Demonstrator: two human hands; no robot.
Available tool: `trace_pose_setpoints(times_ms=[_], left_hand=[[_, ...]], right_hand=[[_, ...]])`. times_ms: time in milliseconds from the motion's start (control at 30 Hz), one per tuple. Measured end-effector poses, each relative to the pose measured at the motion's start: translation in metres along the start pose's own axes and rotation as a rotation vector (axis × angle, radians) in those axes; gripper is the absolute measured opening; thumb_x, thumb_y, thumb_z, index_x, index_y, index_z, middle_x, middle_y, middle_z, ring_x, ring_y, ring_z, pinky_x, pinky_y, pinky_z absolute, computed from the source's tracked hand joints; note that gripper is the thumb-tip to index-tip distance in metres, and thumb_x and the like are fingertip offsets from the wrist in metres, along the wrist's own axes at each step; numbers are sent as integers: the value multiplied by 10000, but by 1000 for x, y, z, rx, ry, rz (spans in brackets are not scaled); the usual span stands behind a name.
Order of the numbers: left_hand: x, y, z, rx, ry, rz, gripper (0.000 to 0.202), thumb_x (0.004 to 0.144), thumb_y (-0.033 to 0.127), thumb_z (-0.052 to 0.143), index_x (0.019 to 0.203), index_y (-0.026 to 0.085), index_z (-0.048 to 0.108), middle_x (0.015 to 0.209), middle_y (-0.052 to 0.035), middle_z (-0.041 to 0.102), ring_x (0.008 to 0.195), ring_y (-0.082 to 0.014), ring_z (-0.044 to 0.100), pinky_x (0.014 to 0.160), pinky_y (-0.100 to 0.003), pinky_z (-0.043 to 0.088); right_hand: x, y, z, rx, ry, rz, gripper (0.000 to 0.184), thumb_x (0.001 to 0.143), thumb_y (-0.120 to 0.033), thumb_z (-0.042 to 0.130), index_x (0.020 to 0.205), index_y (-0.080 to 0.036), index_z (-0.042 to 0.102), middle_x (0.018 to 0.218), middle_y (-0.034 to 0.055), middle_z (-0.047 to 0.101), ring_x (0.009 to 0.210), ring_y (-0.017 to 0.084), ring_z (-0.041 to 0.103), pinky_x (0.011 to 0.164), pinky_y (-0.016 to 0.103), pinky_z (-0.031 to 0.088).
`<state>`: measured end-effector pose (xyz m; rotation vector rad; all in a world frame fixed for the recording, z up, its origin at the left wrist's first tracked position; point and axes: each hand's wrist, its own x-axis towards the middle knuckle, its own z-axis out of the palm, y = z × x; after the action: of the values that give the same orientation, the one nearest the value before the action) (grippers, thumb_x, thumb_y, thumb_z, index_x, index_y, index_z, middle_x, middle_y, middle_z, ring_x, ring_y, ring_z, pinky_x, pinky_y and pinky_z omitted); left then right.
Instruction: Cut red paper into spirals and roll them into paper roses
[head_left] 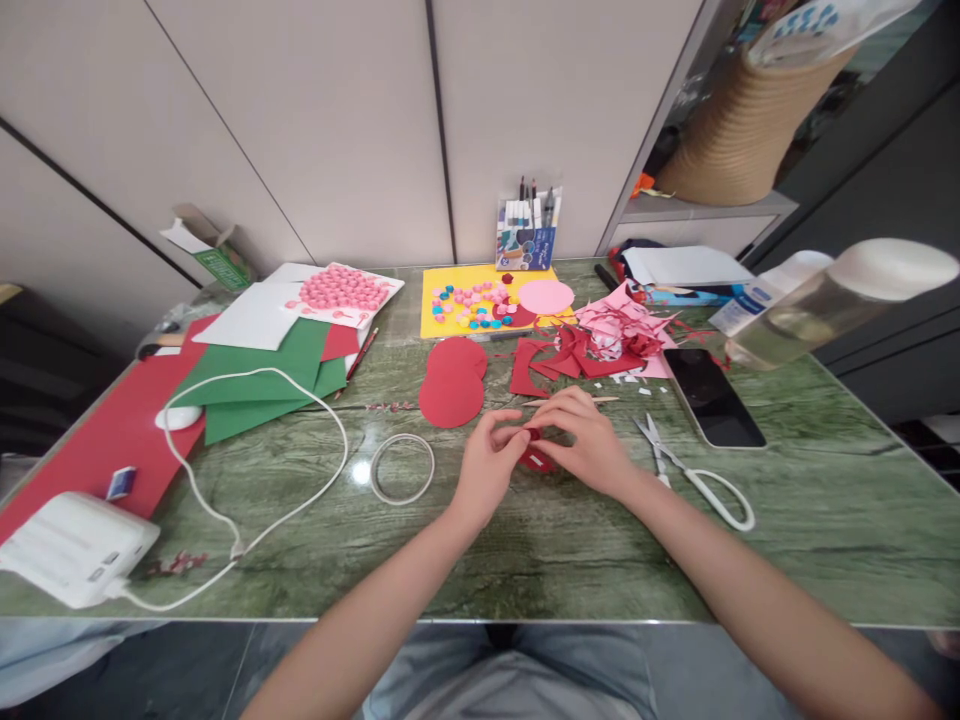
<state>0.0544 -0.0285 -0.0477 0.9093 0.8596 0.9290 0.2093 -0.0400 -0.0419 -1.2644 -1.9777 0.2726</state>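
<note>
Both of my hands meet over the middle of the green table. My left hand and my right hand pinch a small red paper piece between their fingertips, just above the tabletop. Two red paper circles lie overlapped just beyond my left hand. A thin wooden stick lies behind my right hand. A roll of clear tape rests to the left of my left hand.
White-handled scissors and a dark phone lie at the right, red and pink paper scraps behind. Green and red sheets, a white power bank with cable sit left. Yellow sheet with beads, pen holder at back.
</note>
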Motion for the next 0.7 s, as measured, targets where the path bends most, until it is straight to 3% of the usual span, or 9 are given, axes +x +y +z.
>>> trace_pose_setpoints(times_ms=[467, 700], left_hand=[[-2, 13, 0, -201, -34, -147, 278, 620, 152, 710, 865, 139, 578, 711, -11, 670, 637, -92, 587, 667, -220, 426], [1, 11, -4, -175, -34, -148, 309, 614, 137, 710, 889, 142, 568, 716, -17, 678, 670, -119, 614, 680, -243, 436]], right_hand=[[0, 0, -3, 10, 33, -34, 108, 736, -243, 694, 828, -215, 645, 847, 51, 670, 868, 225, 534, 795, 408, 420], [3, 2, -7, 78, -70, -31, 160, 751, -240, 677, 910, -233, 665, 912, 52, 661, 934, 222, 514, 817, 388, 442]])
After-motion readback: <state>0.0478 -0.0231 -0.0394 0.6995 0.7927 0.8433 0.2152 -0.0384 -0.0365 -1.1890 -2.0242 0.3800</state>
